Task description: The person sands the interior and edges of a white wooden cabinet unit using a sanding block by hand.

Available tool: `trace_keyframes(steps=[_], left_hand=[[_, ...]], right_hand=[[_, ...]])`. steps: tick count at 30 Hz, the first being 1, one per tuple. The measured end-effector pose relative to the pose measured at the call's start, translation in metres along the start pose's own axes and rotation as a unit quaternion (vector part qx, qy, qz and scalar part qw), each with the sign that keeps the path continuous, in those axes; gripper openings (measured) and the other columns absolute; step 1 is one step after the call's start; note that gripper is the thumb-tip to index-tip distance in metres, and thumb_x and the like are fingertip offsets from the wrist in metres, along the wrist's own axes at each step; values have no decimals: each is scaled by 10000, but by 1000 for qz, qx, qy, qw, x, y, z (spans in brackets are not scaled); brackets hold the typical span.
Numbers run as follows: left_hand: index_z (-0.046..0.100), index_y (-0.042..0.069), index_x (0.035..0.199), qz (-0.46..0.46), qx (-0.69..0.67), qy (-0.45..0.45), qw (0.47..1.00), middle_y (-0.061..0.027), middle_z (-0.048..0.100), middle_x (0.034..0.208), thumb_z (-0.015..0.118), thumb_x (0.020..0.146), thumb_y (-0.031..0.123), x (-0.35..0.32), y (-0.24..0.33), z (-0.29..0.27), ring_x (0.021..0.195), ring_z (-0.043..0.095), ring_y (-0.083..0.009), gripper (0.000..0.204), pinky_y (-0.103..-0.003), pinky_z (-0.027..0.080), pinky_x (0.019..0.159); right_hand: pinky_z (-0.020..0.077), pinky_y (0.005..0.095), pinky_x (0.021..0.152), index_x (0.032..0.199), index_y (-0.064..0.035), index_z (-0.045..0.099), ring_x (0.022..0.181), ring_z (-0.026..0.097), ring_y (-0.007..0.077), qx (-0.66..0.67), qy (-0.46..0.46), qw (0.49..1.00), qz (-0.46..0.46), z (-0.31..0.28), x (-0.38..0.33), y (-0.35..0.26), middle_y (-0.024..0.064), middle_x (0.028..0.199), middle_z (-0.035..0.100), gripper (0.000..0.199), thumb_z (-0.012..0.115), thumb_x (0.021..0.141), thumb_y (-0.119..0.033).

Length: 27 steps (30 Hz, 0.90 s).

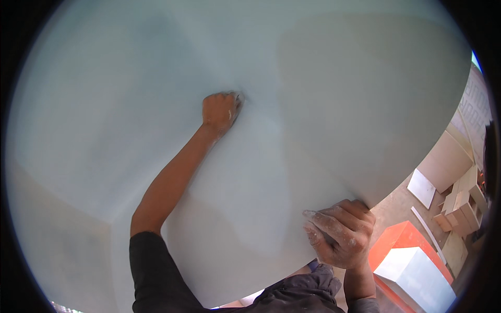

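A large smooth pale grey-blue surface (250, 172) fills most of the view, with darker greyish patches at its right and lower left. My left hand (222, 110) is closed in a fist and pressed against the middle of this surface, my bare forearm stretched up from a dark sleeve. Whatever those fingers hold, if anything, is hidden. Lower right, near the surface's edge, my right hand (344, 232) is loosely curled, its thumb and forefinger apart and nothing visible between them. Whitish dust covers its fingers and also marks the left knuckles.
Beyond the surface's right edge, an orange block-like object (401, 235) stands on the floor with a white box-shaped piece (417, 279) in front. Farther right are a white panel (421, 189), a thin white strip (428, 235) and several wooden boxes (462, 206).
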<state>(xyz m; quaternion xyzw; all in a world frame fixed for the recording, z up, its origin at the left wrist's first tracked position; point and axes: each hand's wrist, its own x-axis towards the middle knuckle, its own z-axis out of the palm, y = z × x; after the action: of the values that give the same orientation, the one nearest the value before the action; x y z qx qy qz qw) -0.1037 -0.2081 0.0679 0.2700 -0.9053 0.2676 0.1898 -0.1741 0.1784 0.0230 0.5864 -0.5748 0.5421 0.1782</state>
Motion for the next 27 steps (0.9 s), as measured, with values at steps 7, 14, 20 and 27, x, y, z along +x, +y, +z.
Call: trace_keyframes(steps=[7, 14, 20, 27], left_hand=[[698, 62, 873, 30, -17, 47, 998, -109, 711, 766, 709, 912, 269, 6, 3, -6, 674, 683, -281, 211, -389, 544, 610], [700, 66, 877, 8, 14, 6, 1000, -106, 704, 759, 703, 914, 259, -9, -3, -19, 676, 680, -272, 197, -386, 543, 607], [701, 71, 882, 23, 6, 17, 1000, -101, 698, 746, 694, 928, 263, -30, -24, -23, 670, 677, -269, 198, -386, 539, 601], [706, 64, 903, 28, -19, 24, 999, -106, 702, 759, 701, 917, 244, 15, 1, 2, 663, 673, -268, 181, -387, 537, 597]], right_hand=[[390, 289, 498, 861, -108, 773, 543, 590, 144, -11, -8, 1000, 4, 1, 0, -5, -22, 681, 689, 189, 817, 677, -113], [362, 288, 512, 865, -115, 777, 538, 569, 129, -21, 14, 1000, 10, -2, 0, -5, -37, 683, 690, 185, 810, 683, -118], [343, 282, 515, 849, -127, 780, 534, 558, 123, -21, 12, 1000, 12, 5, 0, -10, -38, 680, 688, 176, 805, 675, -133], [356, 286, 537, 850, -123, 782, 529, 552, 138, -32, 23, 999, 21, 7, 1, -7, -35, 684, 695, 188, 794, 663, -129]])
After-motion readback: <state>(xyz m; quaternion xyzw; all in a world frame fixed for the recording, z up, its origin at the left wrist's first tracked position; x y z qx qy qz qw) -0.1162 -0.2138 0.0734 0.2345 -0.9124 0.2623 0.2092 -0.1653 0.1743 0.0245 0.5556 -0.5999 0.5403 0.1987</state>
